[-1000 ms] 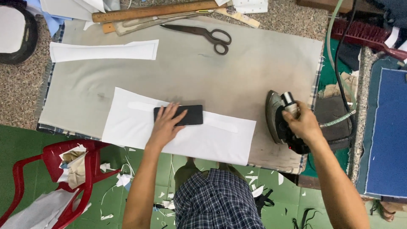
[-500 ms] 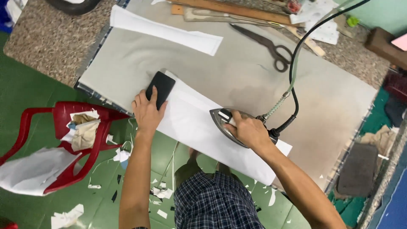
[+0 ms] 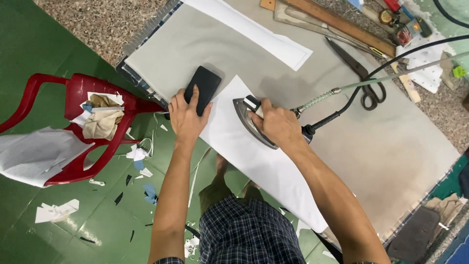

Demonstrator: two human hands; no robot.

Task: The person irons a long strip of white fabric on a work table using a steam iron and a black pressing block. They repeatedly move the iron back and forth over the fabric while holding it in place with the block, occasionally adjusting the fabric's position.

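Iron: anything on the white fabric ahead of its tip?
Yes. The black block, pressed down by the left hand, sits at the white fabric's end just beyond the iron's tip. The right hand grips the iron.

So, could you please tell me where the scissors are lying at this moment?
In the head view the scissors lie on the grey pressing cloth at the upper right, just beyond the iron's cord and beside the long wooden ruler.

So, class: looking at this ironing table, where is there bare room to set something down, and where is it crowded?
Bare grey pad lies right of the iron, below the scissors. A smaller patch sits between the white strip and the dark block. The far edge is crowded with the wooden ruler and small tools.
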